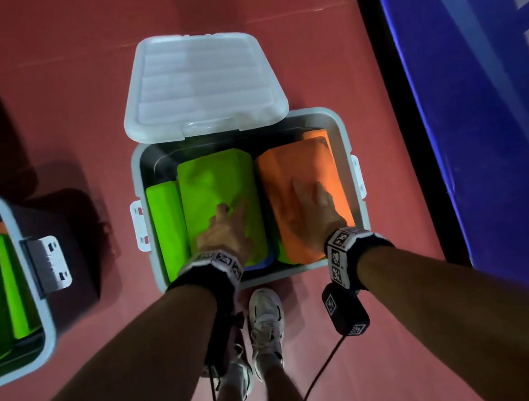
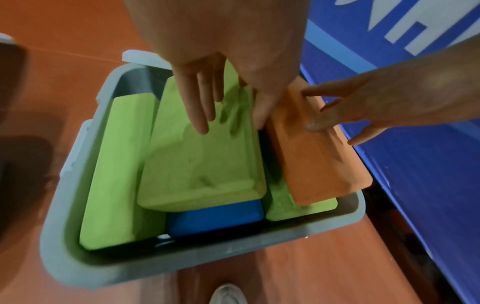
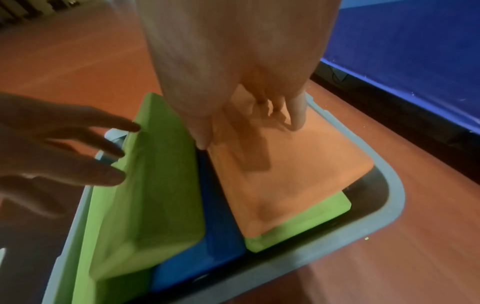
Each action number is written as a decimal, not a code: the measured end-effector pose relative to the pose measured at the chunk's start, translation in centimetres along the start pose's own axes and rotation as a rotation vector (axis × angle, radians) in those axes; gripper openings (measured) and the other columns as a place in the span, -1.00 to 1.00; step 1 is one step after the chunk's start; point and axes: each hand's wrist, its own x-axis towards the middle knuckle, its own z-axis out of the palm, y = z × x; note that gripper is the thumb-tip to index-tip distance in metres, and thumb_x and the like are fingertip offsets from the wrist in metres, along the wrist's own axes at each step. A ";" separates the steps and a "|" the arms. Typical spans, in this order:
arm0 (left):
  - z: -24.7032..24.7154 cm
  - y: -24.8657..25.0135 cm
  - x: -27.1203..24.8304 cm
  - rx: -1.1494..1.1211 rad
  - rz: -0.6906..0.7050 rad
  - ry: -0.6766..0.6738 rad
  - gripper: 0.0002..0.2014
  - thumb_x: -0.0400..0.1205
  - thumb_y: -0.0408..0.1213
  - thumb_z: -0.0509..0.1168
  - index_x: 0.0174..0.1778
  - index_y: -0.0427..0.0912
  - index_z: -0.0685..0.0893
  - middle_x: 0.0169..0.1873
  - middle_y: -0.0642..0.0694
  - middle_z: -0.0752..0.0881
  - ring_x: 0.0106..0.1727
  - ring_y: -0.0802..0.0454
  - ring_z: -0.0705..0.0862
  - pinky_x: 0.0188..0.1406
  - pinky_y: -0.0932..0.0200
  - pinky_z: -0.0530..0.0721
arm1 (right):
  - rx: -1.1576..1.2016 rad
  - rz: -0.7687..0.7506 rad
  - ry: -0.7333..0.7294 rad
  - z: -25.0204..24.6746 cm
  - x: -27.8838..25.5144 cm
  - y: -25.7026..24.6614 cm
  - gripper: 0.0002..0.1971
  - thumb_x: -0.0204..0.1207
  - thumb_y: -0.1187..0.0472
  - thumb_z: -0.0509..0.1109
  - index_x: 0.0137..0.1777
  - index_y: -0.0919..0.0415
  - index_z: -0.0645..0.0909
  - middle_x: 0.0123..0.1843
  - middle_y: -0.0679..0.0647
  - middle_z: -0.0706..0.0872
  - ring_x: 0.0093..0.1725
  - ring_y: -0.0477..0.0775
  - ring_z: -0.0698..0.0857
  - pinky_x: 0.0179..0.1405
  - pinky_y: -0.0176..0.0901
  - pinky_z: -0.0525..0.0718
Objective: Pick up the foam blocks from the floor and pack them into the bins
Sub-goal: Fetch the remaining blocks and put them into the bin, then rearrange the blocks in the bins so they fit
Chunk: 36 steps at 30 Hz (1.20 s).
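Grey bin (image 1: pixel 143 198), lid open, on the red floor. Green foam block (image 2: pixel 197 156) and orange foam block (image 3: pixel 280 174) lie on top inside it. Left hand (image 1: pixel 223 233) and right hand (image 1: pixel 314 216) press flat, fingers straight, grip released. Finger dents suggest soft, light foam; best held by the long edges.

The grey bin (image 1: pixel 139 171) stands open on the floor, its pale lid (image 1: pixel 199 82) tipped back beyond the fingertips. Under the left hand (image 1: pixel 226 230) lies a big green foam block (image 1: pixel 215 180), tilted, dented with finger marks, resting on a blue block (image 2: pixel 215 218). Outboard of that hand a narrower green block (image 1: pixel 169 229) lies along the bin wall. Under the right hand (image 1: pixel 314 216) an orange block (image 1: pixel 296 167) lies flat upon another green block (image 3: pixel 298 226).
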 end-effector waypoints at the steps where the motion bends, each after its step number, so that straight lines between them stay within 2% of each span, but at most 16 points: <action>1: 0.0 -0.1 0.3 0.020 0.001 -0.037 -0.17 0.60 -0.10 0.35 0.71 0.18 0.02 0.63 -0.11 0.17 0.56 -0.18 0.36 0.25 -0.13 0.57 | -0.005 -0.003 0.007 0.2 -0.1 0.0 -0.20 0.62 0.06 0.29 0.71 -0.17 -0.14 0.71 0.22 -0.14 0.68 0.33 0.01 0.50 0.11 0.35; 3: 0.2 -0.4 0.6 0.037 -0.019 -0.084 -0.15 0.59 -0.05 0.37 0.71 0.18 0.01 0.66 -0.09 0.13 0.60 -0.18 0.29 0.32 -0.17 0.55 | 0.011 -0.001 0.058 0.3 -0.2 0.1 -0.20 0.59 0.06 0.32 0.71 -0.17 -0.08 0.68 0.20 -0.06 0.64 0.32 0.06 0.45 0.11 0.38; 6: 0.2 -0.9 0.2 0.043 -0.045 -0.074 -0.14 0.57 0.03 0.39 0.70 0.21 0.03 0.67 -0.07 0.12 0.62 -0.18 0.22 0.36 -0.22 0.50 | 0.022 0.017 0.109 -0.3 -0.4 0.0 -0.26 0.56 -0.11 0.31 0.67 -0.21 0.02 0.60 0.13 0.11 0.53 0.30 0.22 0.36 0.18 0.48; 10: -1.2 -0.9 -0.6 0.043 -0.086 0.065 -0.19 0.57 0.18 0.33 0.68 0.26 0.07 0.67 -0.07 0.11 0.65 -0.21 0.12 0.42 -0.33 0.43 | -0.038 0.060 0.146 -2.1 -0.8 -0.6 -0.26 0.52 -0.12 0.37 0.64 -0.08 0.15 0.57 0.13 0.19 0.46 0.29 0.32 0.27 0.16 0.49; 14: -3.9 -0.2 -1.8 0.041 -0.078 0.244 -0.26 0.57 0.26 0.26 0.66 0.26 0.15 0.68 -0.10 0.11 0.66 -0.24 0.08 0.43 -0.36 0.40 | -0.123 -0.042 0.187 -4.0 -1.9 -2.3 -0.28 0.47 -0.14 0.33 0.61 -0.11 0.14 0.57 0.12 0.23 0.44 0.29 0.32 0.28 0.20 0.51; 18: -7.4 0.3 -4.3 0.025 -0.095 0.355 -0.29 0.56 0.25 0.28 0.64 0.25 0.24 0.65 -0.10 0.17 0.64 -0.21 0.12 0.41 -0.33 0.40 | -0.130 -0.079 0.238 -6.8 -4.7 -4.7 -0.36 0.50 -0.12 0.36 0.56 -0.05 0.28 0.56 0.12 0.21 0.47 0.27 0.30 0.32 0.22 0.51; 20: -9.8 0.5 -6.5 0.022 -0.117 0.407 -0.32 0.54 0.25 0.30 0.59 0.27 0.31 0.59 -0.07 0.26 0.59 -0.19 0.21 0.35 -0.28 0.46 | -0.107 -0.107 0.236 -8.7 -6.4 -6.2 -0.33 0.48 -0.12 0.36 0.58 -0.08 0.26 0.58 0.13 0.23 0.52 0.30 0.26 0.35 0.27 0.49; 23: -13.9 0.1 -11.0 -0.027 -0.129 0.472 -0.42 0.52 0.24 0.31 0.47 0.21 0.46 0.48 -0.08 0.41 0.45 -0.22 0.36 0.24 -0.21 0.48 | -0.121 -0.188 0.239 -11.6 -9.5 -9.6 -0.32 0.43 -0.14 0.32 0.56 -0.14 0.25 0.47 0.17 0.36 0.47 0.36 0.37 0.28 0.26 0.53; 25: -17.1 -0.8 -14.5 -0.032 -0.162 0.460 -0.43 0.55 0.27 0.26 0.47 0.20 0.44 0.50 -0.07 0.38 0.44 -0.23 0.35 0.28 -0.23 0.46 | -0.146 -0.266 0.274 -13.6 -12.1 -12.8 -0.35 0.44 -0.13 0.31 0.55 -0.10 0.29 0.41 0.18 0.40 0.36 0.35 0.46 0.20 0.15 0.57; 28: -21.4 -3.2 -20.5 -0.025 -0.224 0.490 -0.38 0.56 0.28 0.22 0.55 0.25 0.34 0.57 -0.08 0.31 0.48 -0.26 0.33 0.35 -0.27 0.46 | -0.155 -0.393 0.343 -16.1 -16.9 -18.1 -0.41 0.47 -0.02 0.34 0.53 -0.05 0.35 0.40 0.16 0.42 0.31 0.32 0.45 0.17 0.15 0.60; 32: -26.5 -7.6 -30.4 -0.112 -0.322 0.612 -0.42 0.59 0.22 0.25 0.54 0.23 0.37 0.58 -0.08 0.30 0.54 -0.24 0.29 0.37 -0.29 0.44 | -0.265 -0.523 0.350 -18.8 -24.2 -26.9 -0.46 0.49 -0.07 0.31 0.47 -0.03 0.36 0.45 0.16 0.35 0.39 0.31 0.39 0.24 0.22 0.55; 34: -28.1 -10.6 -36.0 -0.143 -0.381 0.667 -0.46 0.60 0.20 0.24 0.51 0.20 0.41 0.59 -0.07 0.29 0.56 -0.23 0.26 0.37 -0.30 0.42 | -0.315 -0.599 0.361 -18.7 -28.7 -31.7 -0.49 0.49 -0.08 0.33 0.41 0.00 0.39 0.49 0.20 0.33 0.42 0.35 0.37 0.28 0.25 0.54; 36: -29.0 -14.1 -41.1 -0.152 -0.434 0.722 -0.49 0.59 0.19 0.23 0.48 0.21 0.44 0.59 -0.06 0.29 0.56 -0.23 0.26 0.37 -0.32 0.42 | -0.323 -0.687 0.390 -17.4 -33.1 -36.2 -0.55 0.49 -0.08 0.34 0.34 0.01 0.41 0.43 0.17 0.35 0.39 0.32 0.39 0.24 0.20 0.57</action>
